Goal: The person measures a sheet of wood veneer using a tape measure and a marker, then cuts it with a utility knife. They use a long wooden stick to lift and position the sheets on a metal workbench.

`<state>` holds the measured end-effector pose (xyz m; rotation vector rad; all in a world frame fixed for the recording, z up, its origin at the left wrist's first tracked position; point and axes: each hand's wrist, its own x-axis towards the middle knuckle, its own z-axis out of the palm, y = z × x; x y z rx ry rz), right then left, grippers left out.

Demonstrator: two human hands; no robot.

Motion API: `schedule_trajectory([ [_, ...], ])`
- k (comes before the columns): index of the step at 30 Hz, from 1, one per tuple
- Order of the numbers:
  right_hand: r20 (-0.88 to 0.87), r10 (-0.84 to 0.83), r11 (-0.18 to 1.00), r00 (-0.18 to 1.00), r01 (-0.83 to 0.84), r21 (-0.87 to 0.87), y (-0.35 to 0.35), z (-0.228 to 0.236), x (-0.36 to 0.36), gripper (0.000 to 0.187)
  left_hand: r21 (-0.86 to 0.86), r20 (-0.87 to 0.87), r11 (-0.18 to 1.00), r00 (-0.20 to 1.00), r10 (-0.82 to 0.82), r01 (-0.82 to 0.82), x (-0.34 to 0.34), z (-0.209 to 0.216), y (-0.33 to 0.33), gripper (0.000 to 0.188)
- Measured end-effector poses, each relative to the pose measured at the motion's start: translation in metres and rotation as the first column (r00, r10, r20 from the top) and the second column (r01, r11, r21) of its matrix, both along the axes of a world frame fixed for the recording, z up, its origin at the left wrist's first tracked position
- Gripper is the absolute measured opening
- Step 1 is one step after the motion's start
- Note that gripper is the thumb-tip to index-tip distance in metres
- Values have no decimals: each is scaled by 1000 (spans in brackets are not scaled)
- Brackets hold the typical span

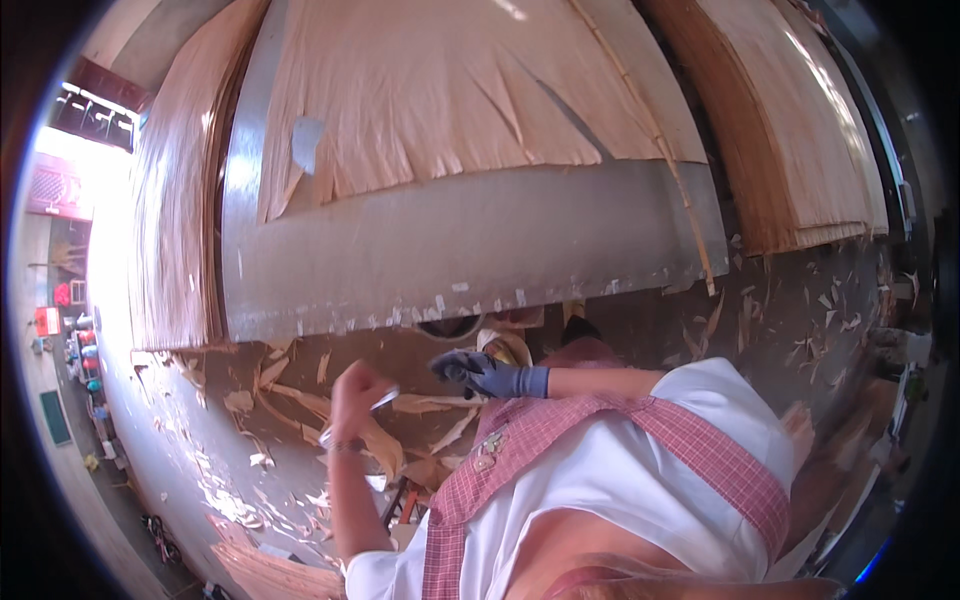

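My bare left hand [357, 398] is raised in front of the table, its fingers curled closed. A thin shiny strip [385, 397] sticks out of it, too blurred to name. A bracelet [338, 441] circles that wrist. My right hand [485, 373], in a blue-grey glove with dark fingers, is held before my chest, fingers bent together; whatever they hold, if anything, is hidden. Beyond both hands lies a grey tabletop [470, 230] bearing a thin wood veneer sheet [400, 100] with split, ragged edges. Neither hand touches the sheet.
A long thin bamboo stick [655, 130] lies across the veneer, its end over the table's near edge. Tall veneer stacks stand left [175, 220] and right [800, 150]. Veneer scraps [400, 440] litter the floor. White tape bits [440, 301] line the table's near edge.
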<state>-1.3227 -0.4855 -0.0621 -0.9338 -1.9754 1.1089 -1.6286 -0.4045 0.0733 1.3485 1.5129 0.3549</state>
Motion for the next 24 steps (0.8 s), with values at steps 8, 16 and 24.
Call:
schedule_trajectory([
  [8,-144,-398,601,906,139,-787,155,164,238,33,73,326,995,942,-82,61,320,61,192,33],
  [16,13,-429,773,903,374,-513,282,174,437,22,748,-580,376,814,-34,548,506,-40,316,40],
  [24,241,-185,715,953,298,-632,438,95,490,25,530,-308,832,951,6,167,559,-41,313,49],
])
